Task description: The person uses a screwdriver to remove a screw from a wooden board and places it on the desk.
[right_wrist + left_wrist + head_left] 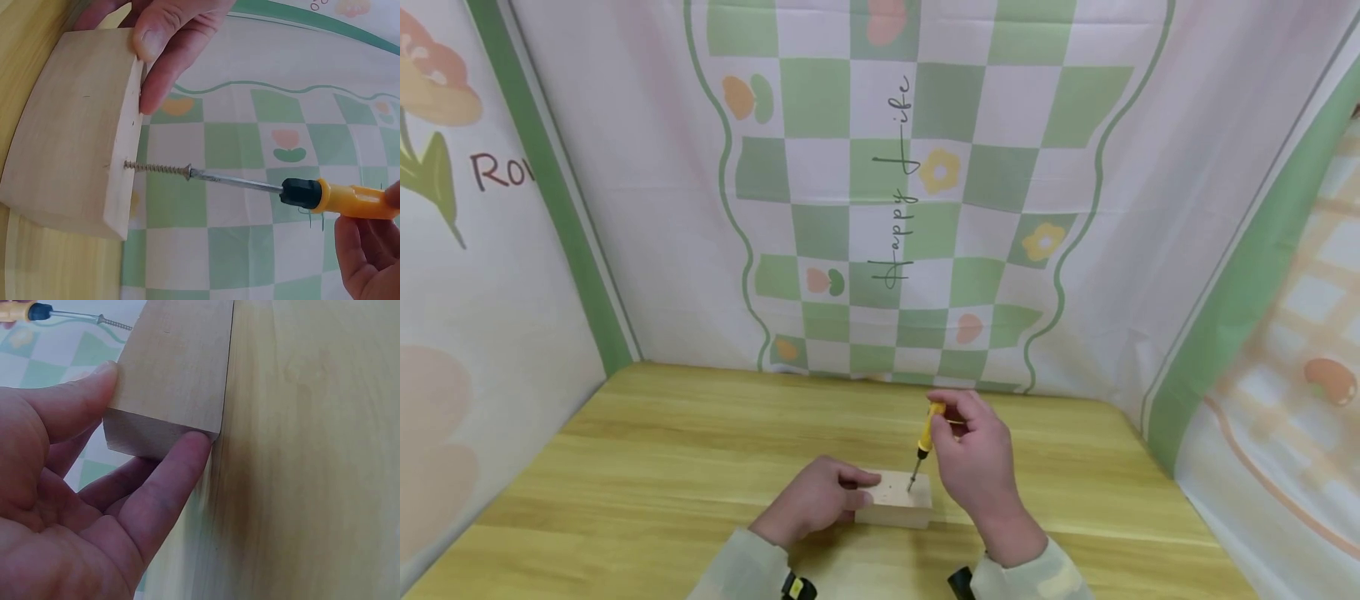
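Note:
A pale wooden block (891, 517) sits on the table, its near end gripped by my left hand (816, 504). In the left wrist view the thumb presses the top edge of the block (175, 356) and a fingertip touches its end face. My right hand (977, 458) pinches the yellow handle of a screwdriver (927, 429), which leans slightly over the block. The screwdriver's shaft (237, 181) meets the head of a threaded screw (159, 168). That screw stands with its point at the block's upper face, most of its thread exposed. A few small dark holes mark the same face.
The wood-grain table (685, 450) spreads out around the block. A green-and-white checked cloth (880, 233) hangs behind it, with printed curtains (467, 292) at the sides. Black straps with devices (799, 586) are on both wrists.

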Demonstrator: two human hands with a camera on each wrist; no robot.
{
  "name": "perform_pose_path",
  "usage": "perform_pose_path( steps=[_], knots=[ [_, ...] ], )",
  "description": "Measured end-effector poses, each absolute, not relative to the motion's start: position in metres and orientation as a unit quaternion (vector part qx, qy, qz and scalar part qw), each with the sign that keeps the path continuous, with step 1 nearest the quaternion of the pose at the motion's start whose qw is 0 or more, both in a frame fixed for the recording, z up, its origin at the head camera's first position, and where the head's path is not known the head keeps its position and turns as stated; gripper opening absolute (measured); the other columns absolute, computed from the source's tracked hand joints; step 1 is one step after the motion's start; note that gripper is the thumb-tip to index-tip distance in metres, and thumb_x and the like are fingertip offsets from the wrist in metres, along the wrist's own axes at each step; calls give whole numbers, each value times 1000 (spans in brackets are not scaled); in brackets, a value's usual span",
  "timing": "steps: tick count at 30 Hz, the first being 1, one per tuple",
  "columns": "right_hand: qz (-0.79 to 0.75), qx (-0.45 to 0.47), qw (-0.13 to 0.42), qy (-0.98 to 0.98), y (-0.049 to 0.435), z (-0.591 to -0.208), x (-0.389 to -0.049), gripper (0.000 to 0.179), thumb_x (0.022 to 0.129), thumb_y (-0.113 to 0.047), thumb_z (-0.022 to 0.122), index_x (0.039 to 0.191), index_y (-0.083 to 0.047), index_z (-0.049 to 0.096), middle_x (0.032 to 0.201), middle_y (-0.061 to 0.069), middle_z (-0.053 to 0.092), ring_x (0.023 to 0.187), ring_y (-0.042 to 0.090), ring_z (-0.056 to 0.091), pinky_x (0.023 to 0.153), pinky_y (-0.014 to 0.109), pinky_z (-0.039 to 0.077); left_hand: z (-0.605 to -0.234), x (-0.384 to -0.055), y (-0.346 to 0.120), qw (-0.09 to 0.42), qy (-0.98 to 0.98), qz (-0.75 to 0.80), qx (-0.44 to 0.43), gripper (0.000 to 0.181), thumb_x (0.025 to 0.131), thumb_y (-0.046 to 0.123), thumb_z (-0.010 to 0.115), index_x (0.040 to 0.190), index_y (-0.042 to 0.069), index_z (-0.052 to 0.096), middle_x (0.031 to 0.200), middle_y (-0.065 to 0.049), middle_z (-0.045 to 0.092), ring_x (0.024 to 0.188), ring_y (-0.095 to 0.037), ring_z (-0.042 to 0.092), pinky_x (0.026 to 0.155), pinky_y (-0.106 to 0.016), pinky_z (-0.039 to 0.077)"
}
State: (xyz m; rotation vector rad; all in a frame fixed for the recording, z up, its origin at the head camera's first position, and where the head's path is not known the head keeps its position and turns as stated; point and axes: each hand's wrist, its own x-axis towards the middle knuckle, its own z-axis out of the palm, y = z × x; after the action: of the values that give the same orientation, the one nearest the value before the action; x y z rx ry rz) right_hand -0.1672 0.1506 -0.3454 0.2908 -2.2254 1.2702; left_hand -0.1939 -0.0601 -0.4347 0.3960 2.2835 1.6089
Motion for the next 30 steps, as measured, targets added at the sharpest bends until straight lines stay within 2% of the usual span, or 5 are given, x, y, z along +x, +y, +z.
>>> perform_pose_path(
  steps=[8, 13, 16, 21, 30],
  knots=[
    [449, 100, 272, -845, 153, -344, -166, 18, 91, -8, 74, 109, -11, 74, 97, 0, 54, 86, 14, 61, 76, 30, 54, -435, -194, -60, 156, 798, 565, 138, 25, 89, 12, 76, 114, 13, 77, 120, -4, 68, 96, -17, 61, 73, -34, 57],
    [449, 104, 265, -847, 154, -342, -166, 27, 91, 2, 67, 114, -10, 71, 102, 1, 62, 88, 14, 61, 77, 34, 54, -435, -193, -60, 157, 798, 566, 139, 25, 89, 11, 76, 114, 13, 77, 120, -5, 68, 96, -18, 61, 73, -35, 57],
    [460, 100, 255, -845, 154, -343, -165, 28, 91, -2, 69, 117, -10, 69, 103, 1, 63, 89, 15, 60, 79, 37, 54, -435, -193, -60, 153, 802, 559, 140, 25, 88, 12, 77, 113, 14, 77, 120, -5, 68, 95, -18, 61, 73, -35, 56],
    [471, 98, 254, -839, 154, -345, -165, 23, 90, -11, 76, 113, -12, 71, 101, 1, 61, 87, 14, 60, 79, 34, 54, -433, -192, -59, 152, 809, 551, 139, 25, 89, 14, 77, 113, 16, 77, 120, -4, 68, 92, -17, 60, 71, -34, 56],
    [484, 90, 236, -838, 155, -344, -163, 25, 94, -5, 68, 115, -16, 70, 102, 1, 67, 89, 17, 61, 74, 33, 54, -433, -193, -59, 148, 815, 543, 141, 25, 88, 15, 77, 113, 17, 77, 119, -4, 68, 91, -16, 60, 70, -33, 55]
  ],
)
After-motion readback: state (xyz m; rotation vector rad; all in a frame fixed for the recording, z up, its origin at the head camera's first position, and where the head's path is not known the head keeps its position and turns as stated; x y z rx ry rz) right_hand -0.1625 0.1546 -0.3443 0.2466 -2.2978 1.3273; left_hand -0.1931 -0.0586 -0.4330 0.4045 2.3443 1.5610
